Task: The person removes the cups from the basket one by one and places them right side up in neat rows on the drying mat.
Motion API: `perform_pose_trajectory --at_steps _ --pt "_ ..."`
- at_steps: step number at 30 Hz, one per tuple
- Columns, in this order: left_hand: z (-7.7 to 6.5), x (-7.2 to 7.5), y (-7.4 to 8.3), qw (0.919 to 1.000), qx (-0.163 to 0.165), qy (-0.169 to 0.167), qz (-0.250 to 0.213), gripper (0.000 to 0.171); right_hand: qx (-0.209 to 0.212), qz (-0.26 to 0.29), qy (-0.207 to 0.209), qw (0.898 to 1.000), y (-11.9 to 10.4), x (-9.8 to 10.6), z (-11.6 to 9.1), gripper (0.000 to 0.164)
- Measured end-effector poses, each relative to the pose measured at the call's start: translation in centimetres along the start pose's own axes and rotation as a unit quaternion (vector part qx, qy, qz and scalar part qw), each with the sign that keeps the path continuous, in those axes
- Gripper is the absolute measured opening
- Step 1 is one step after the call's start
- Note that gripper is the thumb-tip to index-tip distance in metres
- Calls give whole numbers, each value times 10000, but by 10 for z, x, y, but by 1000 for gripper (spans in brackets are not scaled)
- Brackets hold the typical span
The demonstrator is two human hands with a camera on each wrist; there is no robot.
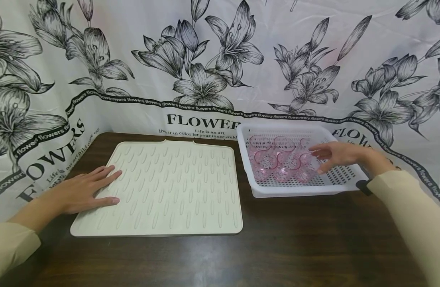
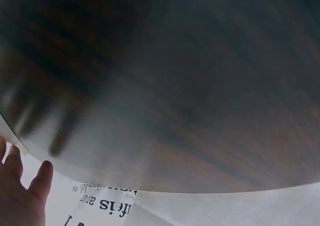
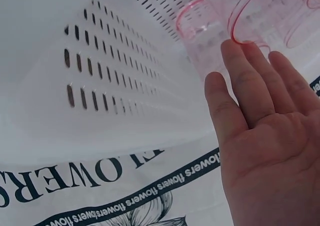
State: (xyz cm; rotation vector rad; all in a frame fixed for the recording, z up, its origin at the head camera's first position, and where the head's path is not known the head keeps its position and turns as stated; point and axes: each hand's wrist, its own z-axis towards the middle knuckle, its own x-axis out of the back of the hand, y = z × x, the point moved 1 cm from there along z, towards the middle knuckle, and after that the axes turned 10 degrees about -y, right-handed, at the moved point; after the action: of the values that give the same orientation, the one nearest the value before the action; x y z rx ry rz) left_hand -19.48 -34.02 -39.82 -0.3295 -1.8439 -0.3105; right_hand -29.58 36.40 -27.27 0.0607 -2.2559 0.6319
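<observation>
My left hand (image 1: 81,192) lies with fingers spread on the left side of a cream-coloured mat (image 1: 177,187) with raised oval ridges. Only part of that hand (image 2: 25,191) shows at the lower left corner of the left wrist view. Over the right part of a white perforated plastic basket (image 1: 254,184) is my right hand (image 1: 336,156), its fingers extended. Several clear pink cups (image 1: 289,160) stand in the basket, toward its left. In the right wrist view, the fingertips of the right hand (image 3: 272,131) are at the rim of a pink cup (image 3: 245,15); contact is unclear.
A dark wood-grain table (image 1: 277,239) carries the mat and the basket, which stand side by side. Behind and to the left hangs a white cloth (image 1: 126,59) printed with black flowers and lettering. A dark band (image 1: 364,186) sits at the right wrist.
</observation>
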Motion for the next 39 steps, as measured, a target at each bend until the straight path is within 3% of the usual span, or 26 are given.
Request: perform_pose_trajectory --at_steps 9,27,39 --pt "-1 0 0 10000 -10 22 32 89 40 301 -168 9994 0 -2 11 100" --pt "0 -2 -1 10000 38 17 27 90 -207 -158 -67 9996 0 -5 23 88" --pt "1 -2 -2 10000 31 -6 18 90 310 -330 451 9980 -2 -4 10 84"
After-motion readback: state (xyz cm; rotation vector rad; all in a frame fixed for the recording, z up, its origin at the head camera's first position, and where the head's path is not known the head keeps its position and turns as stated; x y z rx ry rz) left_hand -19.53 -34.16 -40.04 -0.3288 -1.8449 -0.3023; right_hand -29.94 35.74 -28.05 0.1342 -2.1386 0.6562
